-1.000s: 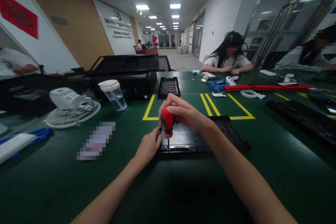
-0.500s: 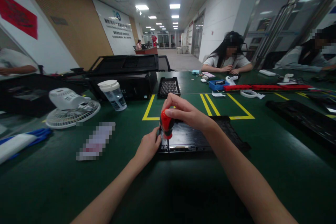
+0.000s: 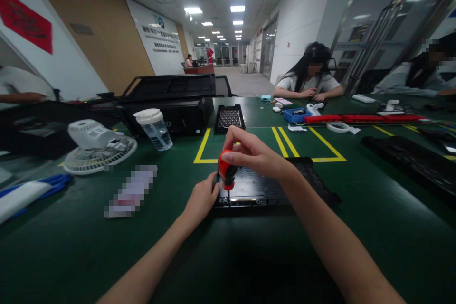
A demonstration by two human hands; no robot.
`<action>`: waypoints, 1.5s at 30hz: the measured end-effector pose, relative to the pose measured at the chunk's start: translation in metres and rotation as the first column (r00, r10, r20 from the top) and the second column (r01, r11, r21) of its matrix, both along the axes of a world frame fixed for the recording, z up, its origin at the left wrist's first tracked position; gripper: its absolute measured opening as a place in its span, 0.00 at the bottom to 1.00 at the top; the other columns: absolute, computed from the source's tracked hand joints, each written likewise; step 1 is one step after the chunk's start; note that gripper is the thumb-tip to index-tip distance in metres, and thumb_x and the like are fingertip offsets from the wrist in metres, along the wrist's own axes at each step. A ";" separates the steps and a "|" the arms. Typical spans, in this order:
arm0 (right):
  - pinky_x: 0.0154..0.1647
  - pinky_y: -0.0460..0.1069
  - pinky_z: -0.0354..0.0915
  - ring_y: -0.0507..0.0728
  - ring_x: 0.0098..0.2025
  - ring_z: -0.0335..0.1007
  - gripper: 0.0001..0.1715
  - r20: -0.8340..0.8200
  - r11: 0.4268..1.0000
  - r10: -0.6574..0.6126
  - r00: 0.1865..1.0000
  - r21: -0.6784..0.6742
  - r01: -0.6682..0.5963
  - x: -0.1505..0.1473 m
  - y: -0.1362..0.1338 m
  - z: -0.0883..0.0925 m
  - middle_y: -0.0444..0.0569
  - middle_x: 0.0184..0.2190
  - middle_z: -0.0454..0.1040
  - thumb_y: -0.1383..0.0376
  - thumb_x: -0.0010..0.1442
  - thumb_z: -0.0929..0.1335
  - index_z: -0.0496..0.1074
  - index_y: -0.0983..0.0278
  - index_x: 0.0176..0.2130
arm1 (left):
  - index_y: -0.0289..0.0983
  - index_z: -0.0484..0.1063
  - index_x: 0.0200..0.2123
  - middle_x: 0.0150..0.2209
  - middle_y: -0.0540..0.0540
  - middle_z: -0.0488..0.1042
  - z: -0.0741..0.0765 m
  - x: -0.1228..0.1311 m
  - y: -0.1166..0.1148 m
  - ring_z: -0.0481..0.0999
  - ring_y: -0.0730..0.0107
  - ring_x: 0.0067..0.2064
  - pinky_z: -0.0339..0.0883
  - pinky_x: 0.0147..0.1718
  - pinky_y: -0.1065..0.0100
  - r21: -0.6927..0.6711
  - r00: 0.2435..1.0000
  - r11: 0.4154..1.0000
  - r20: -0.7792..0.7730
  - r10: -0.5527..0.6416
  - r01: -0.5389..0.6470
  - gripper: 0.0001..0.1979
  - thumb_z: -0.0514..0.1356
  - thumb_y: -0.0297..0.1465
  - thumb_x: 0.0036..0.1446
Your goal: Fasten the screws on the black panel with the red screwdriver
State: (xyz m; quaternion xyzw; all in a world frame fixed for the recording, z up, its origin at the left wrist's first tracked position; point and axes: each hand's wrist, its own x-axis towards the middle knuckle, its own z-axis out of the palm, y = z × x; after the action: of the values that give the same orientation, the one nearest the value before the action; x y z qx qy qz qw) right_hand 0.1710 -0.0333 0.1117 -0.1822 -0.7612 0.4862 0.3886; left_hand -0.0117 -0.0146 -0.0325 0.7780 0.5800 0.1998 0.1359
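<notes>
My right hand (image 3: 251, 154) is closed round the red and black handle of a screwdriver (image 3: 227, 171). Its shaft points down, and the tip meets the near left edge of a flat black panel (image 3: 278, 185) lying on the green table. Along that near edge runs a small metallic strip (image 3: 245, 200). At the panel's left end, my left hand (image 3: 202, 195) grips the black edge between thumb and fingers; part of its fingers is hidden behind the panel and the screwdriver.
Beyond the panel stands a black tray of small round parts (image 3: 230, 119). Left are a lidded cup (image 3: 154, 129), a white fan (image 3: 98, 145) and large black cases (image 3: 171, 114). To the right lie a blue bin (image 3: 296, 115) and another black panel (image 3: 409, 161). Across the table sits a person (image 3: 309, 73).
The screwdriver and the fingers of my right hand have shifted and turned slightly, the handle sitting a little lower. My left hand stays at the panel's edge.
</notes>
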 end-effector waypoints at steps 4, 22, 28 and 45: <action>0.24 0.42 0.56 0.46 0.25 0.59 0.12 0.019 0.998 -0.048 0.999 0.048 0.047 0.000 -0.003 0.002 0.40 0.25 0.60 0.61 0.55 0.66 0.59 0.65 0.33 | 0.34 0.65 0.43 0.37 0.41 0.74 0.000 0.000 0.000 0.74 0.64 0.37 0.63 0.35 0.69 0.009 1.000 1.000 0.001 -0.004 0.004 0.12 0.49 0.29 0.57; 0.27 0.43 0.58 0.47 0.28 0.60 0.11 0.159 0.965 -0.150 0.976 0.238 0.110 -0.001 -0.008 0.007 0.45 0.29 0.66 0.60 0.58 0.64 0.64 0.67 0.33 | 0.35 0.67 0.44 0.39 0.41 0.75 -0.001 0.000 0.001 0.74 0.62 0.39 0.63 0.36 0.68 -0.004 1.000 1.000 0.008 0.006 -0.006 0.12 0.49 0.30 0.58; 0.29 0.43 0.59 0.48 0.29 0.61 0.12 0.162 0.952 -0.184 0.969 0.276 0.135 -0.004 -0.010 0.007 0.45 0.29 0.66 0.60 0.57 0.64 0.62 0.67 0.30 | 0.35 0.67 0.43 0.37 0.41 0.75 0.000 0.001 0.001 0.75 0.62 0.38 0.63 0.35 0.69 -0.013 1.000 1.000 0.016 0.003 -0.002 0.12 0.50 0.30 0.57; 0.27 0.44 0.51 0.48 0.26 0.52 0.17 0.105 0.830 -0.392 0.914 0.469 0.302 -0.017 -0.016 -0.001 0.41 0.24 0.56 0.58 0.57 0.64 0.54 0.64 0.25 | 0.36 0.67 0.38 0.39 0.41 0.75 -0.001 0.002 0.002 0.74 0.62 0.41 0.63 0.39 0.69 0.002 1.000 1.000 0.013 -0.005 0.005 0.08 0.51 0.29 0.57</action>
State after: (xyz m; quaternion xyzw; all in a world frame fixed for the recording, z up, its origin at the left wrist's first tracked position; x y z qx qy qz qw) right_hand 0.1541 -0.0489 0.1111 -0.2720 -0.8399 0.2004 0.4247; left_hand -0.0100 -0.0124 -0.0339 0.7784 0.5768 0.2048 0.1394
